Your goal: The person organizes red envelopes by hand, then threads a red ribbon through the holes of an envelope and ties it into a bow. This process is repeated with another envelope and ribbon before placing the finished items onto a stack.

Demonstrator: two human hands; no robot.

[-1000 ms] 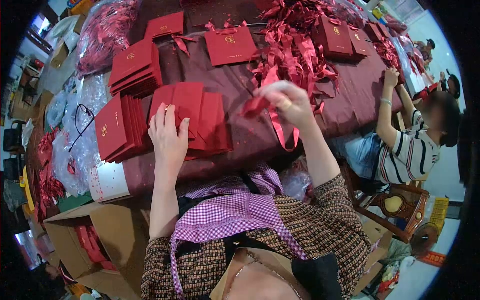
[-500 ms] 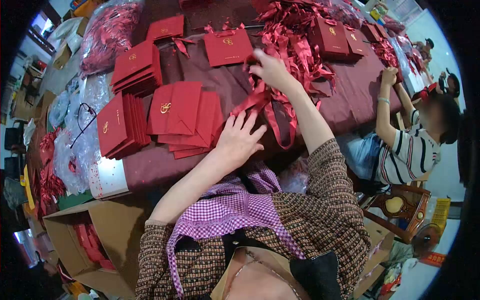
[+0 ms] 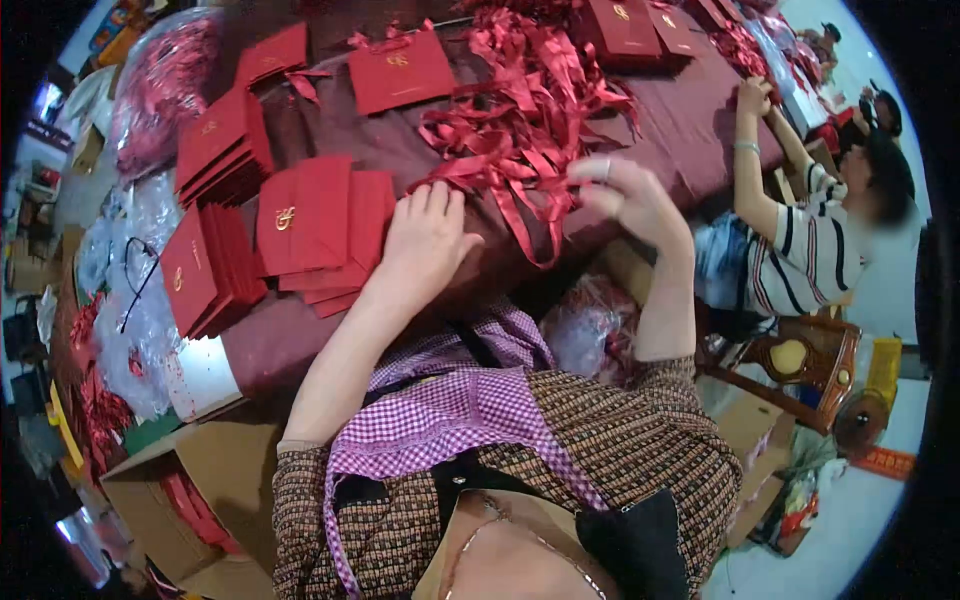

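My left hand (image 3: 428, 235) lies palm down on the cloth-covered table, fingers stretched out and thumb apart, between the red paper bags and the ribbons. Its fingertips touch the end of a red ribbon (image 3: 470, 172). Blurred by motion, my right hand (image 3: 640, 205) is at the right edge of the loose ribbon pile (image 3: 530, 90); whether its fingers hold a strand cannot be made out. Just left of my left hand is a stack of flat red bags (image 3: 305, 215) with gold lettering. A single red bag (image 3: 400, 72) with ribbon at its top lies farther back.
More bag stacks stand at left (image 3: 205, 270) and back right (image 3: 618, 30). A plastic sack of ribbon (image 3: 165, 90) sits at the far left. An open cardboard box (image 3: 150, 500) is below the table's left side. A person in a striped shirt (image 3: 805, 245) works on the right.
My right hand has moved from the ribbon pile toward me and to the right. My left hand stays by the ribbon end, its fingers closer together. The view has shifted slightly.
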